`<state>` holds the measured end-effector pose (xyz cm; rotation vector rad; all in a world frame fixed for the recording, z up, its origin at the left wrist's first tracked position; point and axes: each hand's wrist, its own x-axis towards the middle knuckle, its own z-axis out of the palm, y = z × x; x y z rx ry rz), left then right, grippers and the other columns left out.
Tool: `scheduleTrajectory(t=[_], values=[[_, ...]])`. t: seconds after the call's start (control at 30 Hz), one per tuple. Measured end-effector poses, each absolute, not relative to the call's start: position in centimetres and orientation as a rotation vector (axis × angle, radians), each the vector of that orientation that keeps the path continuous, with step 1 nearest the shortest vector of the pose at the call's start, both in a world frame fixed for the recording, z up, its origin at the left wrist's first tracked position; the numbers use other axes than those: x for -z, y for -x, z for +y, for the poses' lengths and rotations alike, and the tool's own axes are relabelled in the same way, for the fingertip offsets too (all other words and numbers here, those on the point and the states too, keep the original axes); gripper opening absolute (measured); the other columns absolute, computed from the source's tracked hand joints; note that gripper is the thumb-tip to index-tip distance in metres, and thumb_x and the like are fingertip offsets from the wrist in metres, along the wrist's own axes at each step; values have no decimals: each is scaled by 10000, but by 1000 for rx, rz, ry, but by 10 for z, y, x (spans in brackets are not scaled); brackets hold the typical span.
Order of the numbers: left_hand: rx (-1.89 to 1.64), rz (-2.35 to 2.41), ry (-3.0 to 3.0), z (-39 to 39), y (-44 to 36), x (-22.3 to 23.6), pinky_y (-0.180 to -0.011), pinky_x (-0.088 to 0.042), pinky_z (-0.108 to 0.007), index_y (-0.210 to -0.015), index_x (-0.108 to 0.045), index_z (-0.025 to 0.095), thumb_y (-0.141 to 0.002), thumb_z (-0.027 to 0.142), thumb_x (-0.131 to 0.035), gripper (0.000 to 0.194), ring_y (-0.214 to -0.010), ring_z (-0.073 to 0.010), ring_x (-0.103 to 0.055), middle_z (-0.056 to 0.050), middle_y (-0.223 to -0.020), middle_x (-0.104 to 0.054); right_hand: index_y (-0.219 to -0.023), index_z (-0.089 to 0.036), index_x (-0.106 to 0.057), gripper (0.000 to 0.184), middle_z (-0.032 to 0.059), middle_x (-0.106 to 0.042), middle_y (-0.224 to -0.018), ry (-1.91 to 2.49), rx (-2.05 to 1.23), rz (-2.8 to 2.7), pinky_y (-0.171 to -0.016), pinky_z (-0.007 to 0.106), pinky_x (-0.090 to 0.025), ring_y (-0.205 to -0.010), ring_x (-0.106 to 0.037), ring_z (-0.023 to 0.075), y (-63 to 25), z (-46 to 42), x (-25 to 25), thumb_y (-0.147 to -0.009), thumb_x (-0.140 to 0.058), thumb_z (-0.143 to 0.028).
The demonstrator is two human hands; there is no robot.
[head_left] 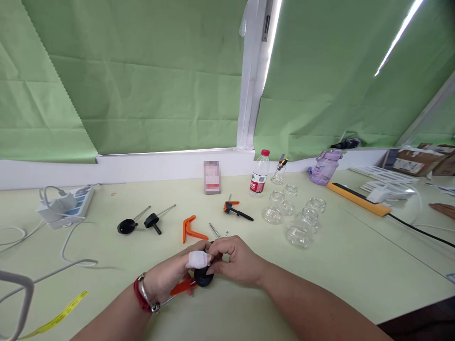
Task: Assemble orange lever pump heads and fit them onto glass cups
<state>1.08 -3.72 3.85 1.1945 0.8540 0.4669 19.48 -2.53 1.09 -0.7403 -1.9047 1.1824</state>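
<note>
My left hand, its thumb wrapped in white bandage, is closed around a black round cap with an orange lever and a thin metal rod reaching down past the wrist. My right hand pinches at the top of this cap, the fingertips of both hands meeting there. What the right fingers hold is hidden. Just beyond the hands lie a metal pin and a tiny metal piece. An orange V-shaped lever rests loose to their left.
Two black caps with rods lie at left, near a power strip. A black-and-orange assembly lies ahead. Several glass jars stand at right, before a water bottle, a purple bottle and an orange power strip.
</note>
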Motion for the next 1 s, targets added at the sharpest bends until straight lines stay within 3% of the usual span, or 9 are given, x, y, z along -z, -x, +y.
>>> scheduleTrajectory(t=[0.27, 0.43, 0.6, 1.0], values=[[-473, 847, -1211, -37, -11, -38, -482, -358, -202, -834, -504, 212, -763, 358, -530, 164, -700, -144, -458, 5, -794, -466, -777, -179, -688, 100, 2, -646, -760, 781, -1200, -1892, -672, 250, -469, -687, -583, 129, -196, -25, -8, -699, -722, -232], [-472, 870, -1208, -37, -11, -38, -484, -360, -208, -846, -511, 208, -764, 375, -532, 187, -702, -150, -462, 3, -784, -461, -886, -203, -709, 168, -3, -652, -785, 703, -1219, -1898, -681, 244, -472, -692, -579, 122, -195, -26, -10, -720, -698, -184], [-472, 864, -1201, -37, -11, -39, -476, -353, -208, -838, -505, 208, -758, 383, -532, 194, -660, -134, -440, 9, -769, -455, -815, -198, -719, 115, 13, -668, -811, 659, -1170, -1915, -756, 264, -478, -769, -611, 145, -195, -26, -11, -715, -698, -146], [-456, 857, -1218, -37, -11, -39, -479, -364, -200, -849, -514, 211, -772, 363, -523, 171, -680, -135, -457, 10, -782, -468, -771, -165, -664, 89, -9, -623, -731, 802, -1261, -1867, -657, 239, -457, -664, -558, 117, -195, -26, -7, -694, -708, -170]])
